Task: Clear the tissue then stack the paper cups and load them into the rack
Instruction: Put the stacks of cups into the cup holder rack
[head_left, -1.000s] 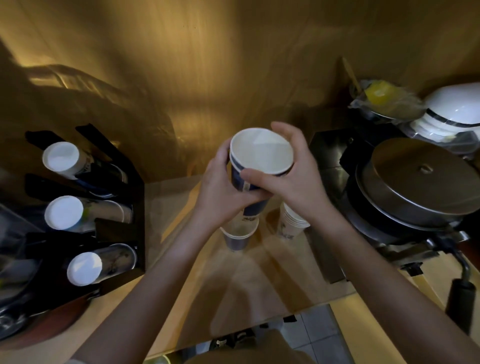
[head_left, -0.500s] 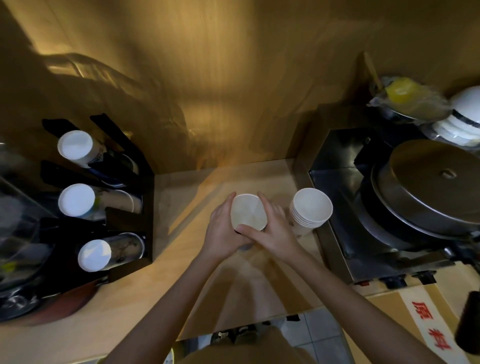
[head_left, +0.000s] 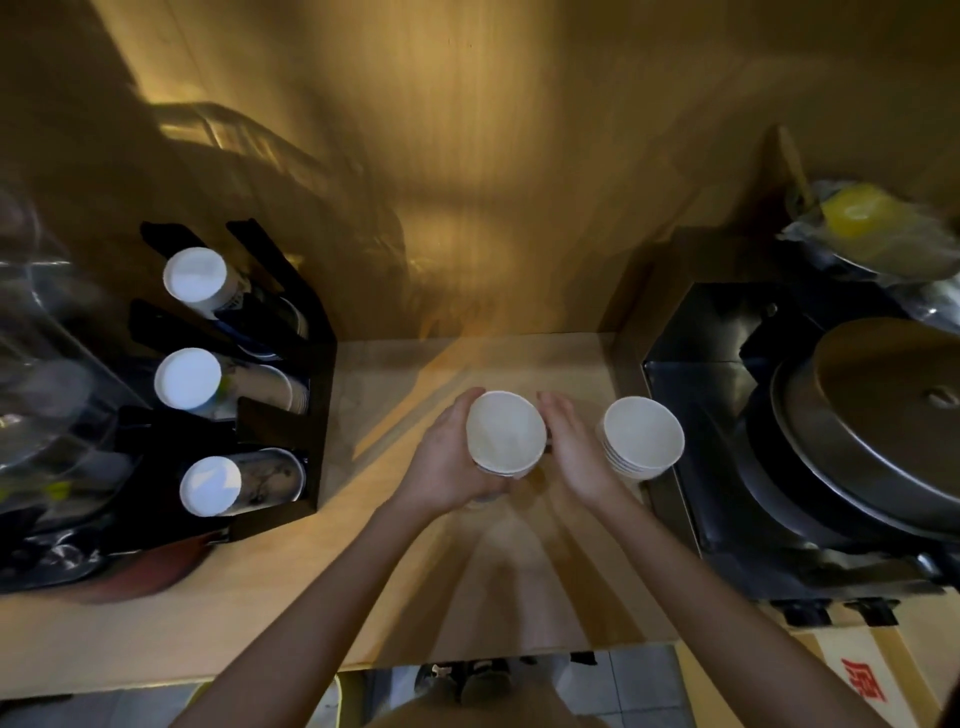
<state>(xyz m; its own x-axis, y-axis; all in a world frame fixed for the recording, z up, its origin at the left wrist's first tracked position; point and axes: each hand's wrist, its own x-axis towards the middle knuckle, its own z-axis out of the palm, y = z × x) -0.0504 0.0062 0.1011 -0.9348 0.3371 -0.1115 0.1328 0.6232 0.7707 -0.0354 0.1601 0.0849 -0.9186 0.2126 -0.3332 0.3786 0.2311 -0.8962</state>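
On the wooden counter (head_left: 415, 597), left hand (head_left: 447, 462) grips a nested cup stack (head_left: 505, 434), right hand (head_left: 574, 447) open just beside it, second stack (head_left: 643, 436) right, black rack (head_left: 270, 384) left.

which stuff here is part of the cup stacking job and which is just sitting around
Part of the job:
- cup stack in the left hand
- second cup stack beside the right hand
- black cup rack

Just lying about:
- lidded pot
- bagged yellow item
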